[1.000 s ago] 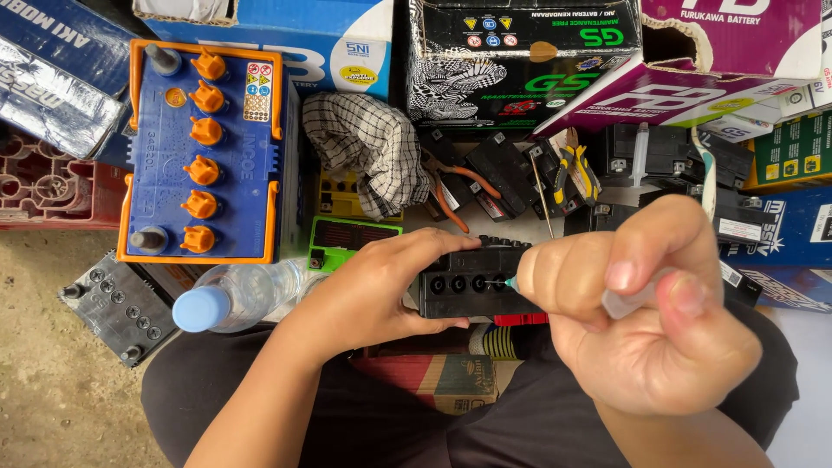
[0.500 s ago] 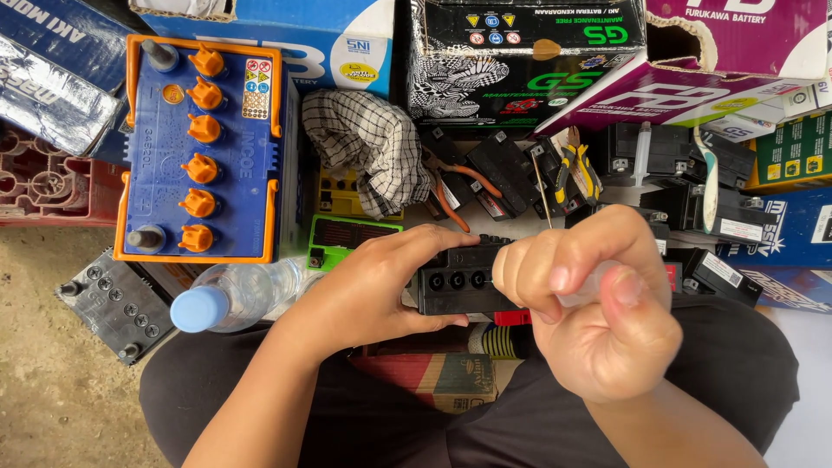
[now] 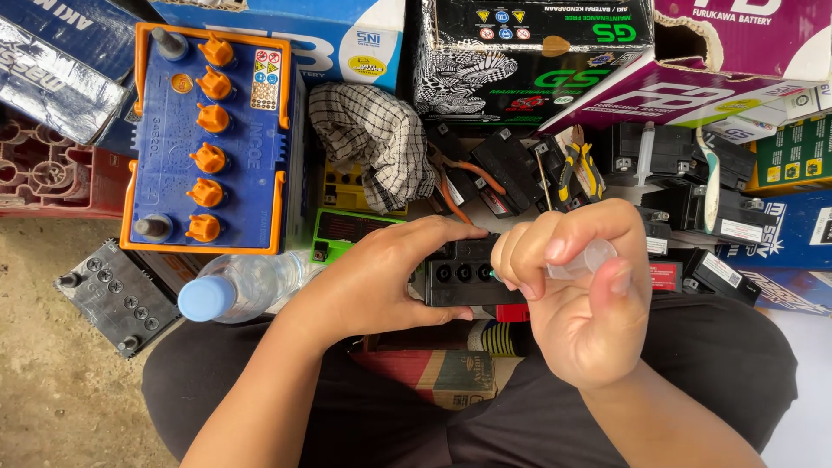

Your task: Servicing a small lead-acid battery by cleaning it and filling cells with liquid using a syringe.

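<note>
We brace the small black battery with its row of round filler holes (image 3: 464, 273) on our lap, left hand (image 3: 381, 277) clamped over its side so it stays steady. Right hand (image 3: 582, 299) pinches a clear plastic syringe (image 3: 582, 260), tip at the holes. Beyond: clear plastic bottle with blue cap (image 3: 238, 290), big blue battery with orange caps (image 3: 208, 139).

Surface: bare sandy floor (image 3: 52, 381), with pale flooring at the right edge. Resting on it:
- grey battery (image 3: 117, 295) with round cell holes, lower left;
- red plastic crate (image 3: 43, 169), left edge;
- large blue battery (image 3: 208, 143) with orange caps;
- clear water bottle (image 3: 247, 286), blue cap, lying on its side;
- stacked battery cartons (image 3: 529, 56) along the top.
</note>
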